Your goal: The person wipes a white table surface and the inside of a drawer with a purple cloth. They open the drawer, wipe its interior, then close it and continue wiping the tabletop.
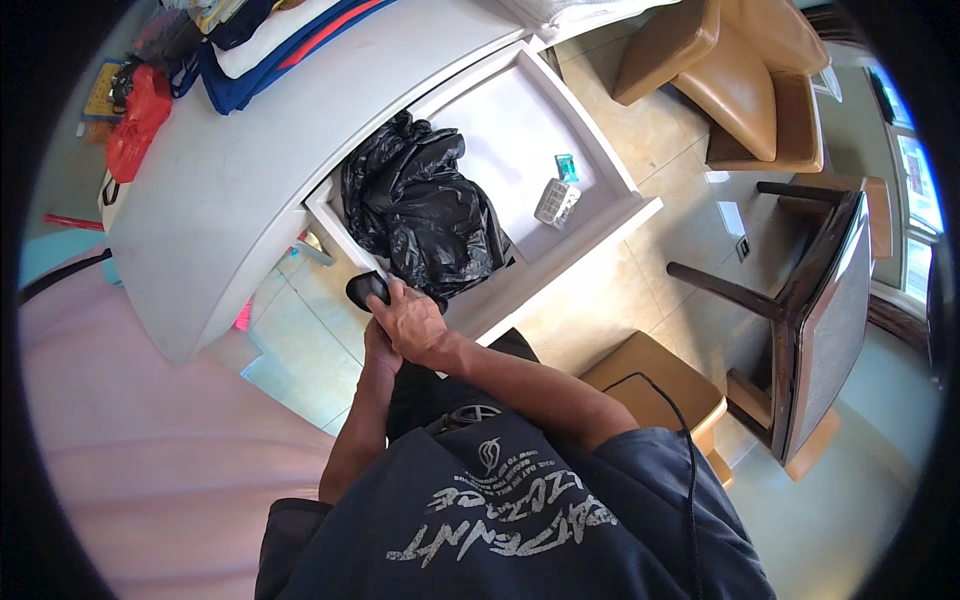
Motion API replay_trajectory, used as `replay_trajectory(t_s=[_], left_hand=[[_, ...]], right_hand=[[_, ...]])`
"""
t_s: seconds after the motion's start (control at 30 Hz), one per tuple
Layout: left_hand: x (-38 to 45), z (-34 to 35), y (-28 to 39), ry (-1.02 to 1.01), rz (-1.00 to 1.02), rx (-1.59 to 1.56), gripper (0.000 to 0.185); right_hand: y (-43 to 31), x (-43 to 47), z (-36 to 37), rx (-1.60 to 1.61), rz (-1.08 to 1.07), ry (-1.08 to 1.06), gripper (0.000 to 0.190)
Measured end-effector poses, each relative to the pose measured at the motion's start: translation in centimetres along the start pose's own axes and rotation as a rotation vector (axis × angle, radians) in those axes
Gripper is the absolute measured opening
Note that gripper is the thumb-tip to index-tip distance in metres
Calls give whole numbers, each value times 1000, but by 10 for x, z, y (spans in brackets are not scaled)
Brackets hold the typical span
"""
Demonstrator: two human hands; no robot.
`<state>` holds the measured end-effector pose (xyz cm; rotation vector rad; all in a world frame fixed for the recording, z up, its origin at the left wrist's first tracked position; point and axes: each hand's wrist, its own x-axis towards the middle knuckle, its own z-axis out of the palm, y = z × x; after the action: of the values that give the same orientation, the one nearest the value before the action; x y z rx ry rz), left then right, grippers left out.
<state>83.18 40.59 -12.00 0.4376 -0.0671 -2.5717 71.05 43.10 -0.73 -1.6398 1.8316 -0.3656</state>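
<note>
My right hand (pixel 415 321) grips a small black item (pixel 366 289) with a rounded, glossy face; its exact kind is unclear. Just under and behind it is my left hand (pixel 382 349), its fingers mostly hidden by the right. Both hands are at the near left corner of a pulled-out white drawer (pixel 600 225). A crumpled black plastic bag (pixel 427 202) fills the drawer's left side, close to my right fingers. Towards the right of the drawer lie a small green packet (pixel 566 168) and a clear blister-like pack (pixel 557 203).
Folded clothes (pixel 255 64) and a red plastic bag (pixel 139 124) lie on the white desk top (pixel 247 165). A pink-covered bed (pixel 172 450) is at left. Tan leather chairs (pixel 750 97), a tan seat (pixel 652 382) and a dark-legged table (pixel 817 322) stand on the right.
</note>
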Motion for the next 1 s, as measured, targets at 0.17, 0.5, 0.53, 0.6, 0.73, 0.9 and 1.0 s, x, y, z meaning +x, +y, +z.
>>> replay_trajectory(t_s=[0.17, 0.5, 0.53, 0.6, 0.73, 0.9, 1.0], left_hand=[[-42, -5, -24, 609, 40, 375, 38], [-63, 14, -40, 742, -71, 476, 34], [-68, 12, -39, 744, -73, 534, 31], [-69, 37, -40, 771, -78, 666, 27], [-75, 58, -42, 799, -14, 791, 20], [-77, 95, -52, 816, 144, 939, 21], [-80, 102, -51, 652, 233, 1303, 21]], right_hand=[[3, -20, 1, -22, -13, -91, 47], [6, -46, -6, 23, -19, -141, 42], [6, -48, -10, 31, -30, -160, 39], [10, -51, -18, 44, -47, -195, 33], [14, -59, -19, 158, -38, -137, 39], [19, -90, -37, 216, -87, 6, 37], [25, -117, -44, 307, -42, 101, 40]])
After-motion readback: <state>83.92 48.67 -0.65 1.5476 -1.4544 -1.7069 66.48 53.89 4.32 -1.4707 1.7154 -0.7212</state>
